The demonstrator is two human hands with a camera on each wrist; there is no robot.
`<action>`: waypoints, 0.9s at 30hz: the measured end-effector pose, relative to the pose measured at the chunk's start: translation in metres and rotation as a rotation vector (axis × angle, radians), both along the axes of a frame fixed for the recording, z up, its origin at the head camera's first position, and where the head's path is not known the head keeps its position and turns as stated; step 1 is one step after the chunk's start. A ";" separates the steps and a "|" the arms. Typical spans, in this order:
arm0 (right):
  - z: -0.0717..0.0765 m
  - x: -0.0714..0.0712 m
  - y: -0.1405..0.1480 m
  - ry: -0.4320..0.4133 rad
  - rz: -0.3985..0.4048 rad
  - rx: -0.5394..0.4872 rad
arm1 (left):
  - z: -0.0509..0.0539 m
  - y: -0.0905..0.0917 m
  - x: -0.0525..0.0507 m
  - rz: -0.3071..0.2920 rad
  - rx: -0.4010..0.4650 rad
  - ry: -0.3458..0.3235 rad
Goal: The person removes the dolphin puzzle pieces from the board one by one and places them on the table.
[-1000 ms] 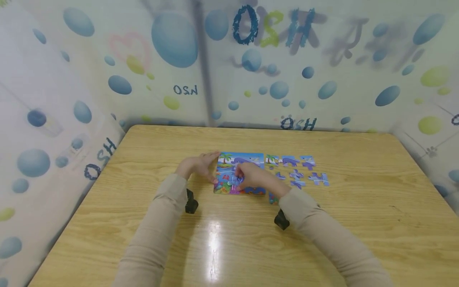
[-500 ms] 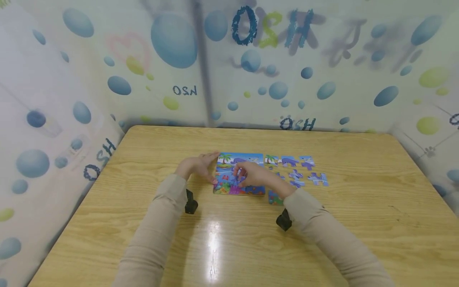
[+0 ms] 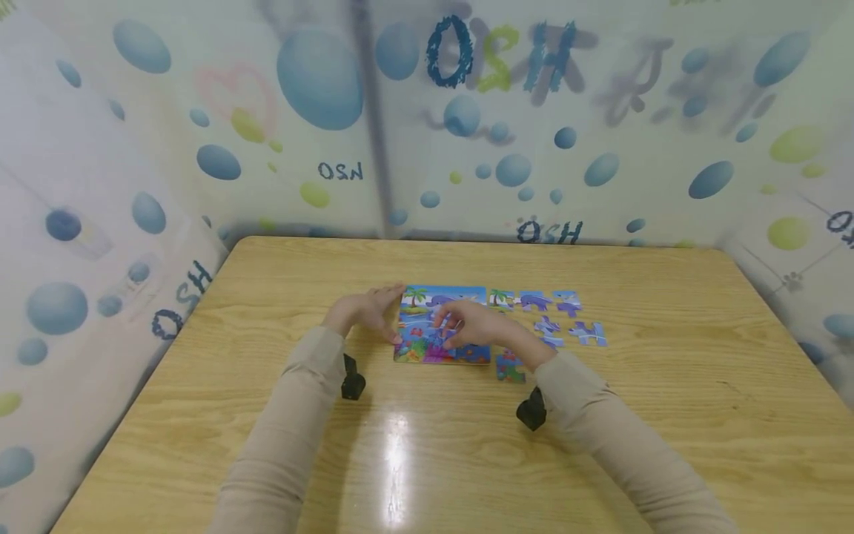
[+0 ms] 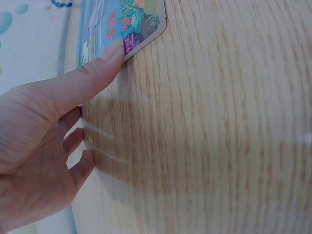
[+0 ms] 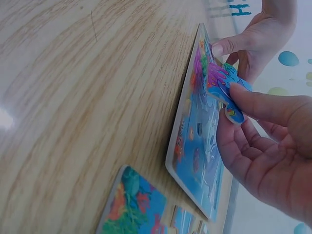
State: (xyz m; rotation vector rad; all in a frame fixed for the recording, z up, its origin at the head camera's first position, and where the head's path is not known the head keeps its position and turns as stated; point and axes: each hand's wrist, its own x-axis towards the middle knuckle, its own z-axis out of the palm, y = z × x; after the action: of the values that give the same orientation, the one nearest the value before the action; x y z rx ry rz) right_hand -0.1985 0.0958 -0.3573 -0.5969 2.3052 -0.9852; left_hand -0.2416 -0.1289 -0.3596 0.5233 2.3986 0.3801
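Observation:
A puzzle board (image 3: 408, 326) with a sea picture lies flat on the table. My left hand (image 3: 365, 310) is at its left side, the thumb on the lower left edge and the fingers reaching to the top left corner. In the left wrist view the thumb (image 4: 113, 50) touches the board's edge, while the other fingers bend loosely around nothing. My right hand (image 3: 470, 324) is over the board's middle. Between thumb and index finger it pinches a jigsaw piece (image 5: 219, 80) with pink coral on blue, held tilted just above the board. Part of the board is hidden beneath this hand.
Right of the board lie several loose jigsaw pieces: a palm tree piece (image 3: 500, 300), a purple whale piece (image 3: 534, 300), a blue and purple piece (image 3: 588, 333) and a coral piece (image 3: 510, 368). A printed wall stands behind the wooden table (image 3: 440, 452).
My right wrist has shifted slightly to the right, and its fingers look less tightly curled. More of the coral piece near the forearm shows. The left hand stays at the board's edge.

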 end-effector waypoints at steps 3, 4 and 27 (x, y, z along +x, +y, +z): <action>0.001 0.000 0.002 -0.007 -0.010 0.010 | 0.000 0.000 0.000 0.004 0.007 -0.006; 0.001 0.000 0.003 -0.015 -0.014 0.011 | 0.000 0.000 0.000 0.005 0.007 -0.008; -0.004 0.004 0.049 -0.058 -0.052 -0.028 | -0.001 0.000 0.000 0.007 -0.011 0.005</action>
State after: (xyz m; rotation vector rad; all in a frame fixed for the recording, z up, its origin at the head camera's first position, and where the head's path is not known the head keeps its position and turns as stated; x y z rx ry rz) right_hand -0.1946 0.1443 -0.3611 -0.5157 2.2697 -1.0472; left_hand -0.2414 -0.1290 -0.3603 0.5119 2.4067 0.3692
